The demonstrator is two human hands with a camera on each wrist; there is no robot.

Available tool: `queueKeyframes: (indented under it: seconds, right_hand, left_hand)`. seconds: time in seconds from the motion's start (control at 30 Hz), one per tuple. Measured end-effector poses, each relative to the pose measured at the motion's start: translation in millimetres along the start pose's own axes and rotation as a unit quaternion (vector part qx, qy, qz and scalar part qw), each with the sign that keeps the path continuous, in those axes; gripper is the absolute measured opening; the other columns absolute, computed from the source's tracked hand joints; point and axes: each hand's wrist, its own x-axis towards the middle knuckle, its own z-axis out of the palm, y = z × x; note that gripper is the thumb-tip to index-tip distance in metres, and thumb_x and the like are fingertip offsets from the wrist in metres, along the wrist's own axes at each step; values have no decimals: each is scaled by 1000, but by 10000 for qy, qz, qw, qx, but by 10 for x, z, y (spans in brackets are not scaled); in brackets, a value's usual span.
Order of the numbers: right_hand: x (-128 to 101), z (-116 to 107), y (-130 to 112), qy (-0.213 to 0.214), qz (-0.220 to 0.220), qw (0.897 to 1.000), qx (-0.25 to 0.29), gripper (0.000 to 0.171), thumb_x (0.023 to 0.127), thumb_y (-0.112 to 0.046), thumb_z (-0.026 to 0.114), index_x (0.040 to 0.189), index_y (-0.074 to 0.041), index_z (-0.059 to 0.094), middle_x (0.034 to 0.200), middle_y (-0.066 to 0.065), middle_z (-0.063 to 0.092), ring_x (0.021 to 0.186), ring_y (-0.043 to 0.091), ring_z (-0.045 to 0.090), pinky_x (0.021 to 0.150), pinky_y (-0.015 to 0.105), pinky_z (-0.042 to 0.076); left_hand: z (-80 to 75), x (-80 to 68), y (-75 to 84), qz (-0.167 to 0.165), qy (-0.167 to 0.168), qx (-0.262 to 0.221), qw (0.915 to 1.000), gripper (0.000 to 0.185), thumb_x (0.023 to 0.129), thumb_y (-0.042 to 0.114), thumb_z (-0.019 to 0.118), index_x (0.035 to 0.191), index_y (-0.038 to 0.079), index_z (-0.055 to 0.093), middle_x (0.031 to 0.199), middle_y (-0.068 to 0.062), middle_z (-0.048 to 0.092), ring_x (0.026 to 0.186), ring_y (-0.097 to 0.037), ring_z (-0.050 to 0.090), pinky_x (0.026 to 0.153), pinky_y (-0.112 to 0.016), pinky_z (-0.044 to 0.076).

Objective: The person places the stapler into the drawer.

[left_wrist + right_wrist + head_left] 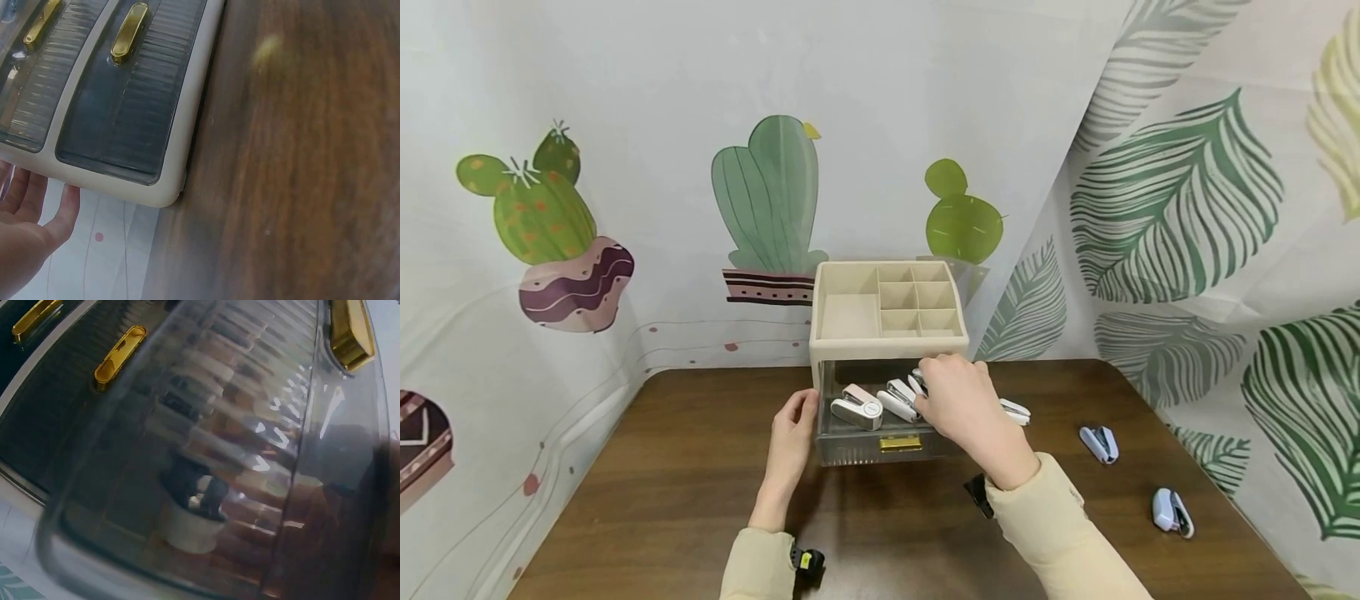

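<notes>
At the table's far edge, flat left hand steadies a drawer organizer; right hand reaches into its open drawer among staplers, grip hidden.

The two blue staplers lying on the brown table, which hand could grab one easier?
Probably the right hand: both small blue staplers lie on its side of the wooden table, while the left hand rests against the beige organiser's far side.

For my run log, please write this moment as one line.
left hand: open, rests on organizer side | right hand: over staplers in open drawer, grip hidden | two blue staplers on table
</notes>
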Motion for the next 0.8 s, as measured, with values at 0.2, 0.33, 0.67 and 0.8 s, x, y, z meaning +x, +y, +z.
queueKeyframes:
  seconds: [0.2,0.33,0.67,0.8]
  right_hand:
    - [48,5,5,-281,85,9996,-7,28,75,-15,72,61,-15,48,64,3,55,71,30,62,59,49,44]
    - [74,20,12,-551,164,9983,-25,19,76,-15,72,68,-13,56,71,6,62,75,31,64,61,50,45]
    - [129,36,25,-1071,250,9939,114,13,78,-16,74,78,-11,62,76,7,63,75,31,63,61,49,47]
    - [138,37,27,-1107,266,9933,181,12,78,-15,74,81,-10,63,78,8,63,75,30,63,60,47,48]
  left_hand:
    - [13,43,-146,-13,101,31,9999,32,101,33,56,110,6,68,102,-9,67,94,-16,57,84,-23,43]
    - [17,43,-150,-6,113,23,9999,32,101,33,56,111,5,68,102,-9,67,94,-16,58,83,-23,43]
    - [14,40,-172,-12,78,77,9999,32,101,34,56,111,6,68,105,-8,67,96,-14,57,85,-22,42]
    - [11,42,-172,34,69,-38,10000,31,101,32,55,111,5,68,104,-9,66,95,-16,57,85,-22,42]
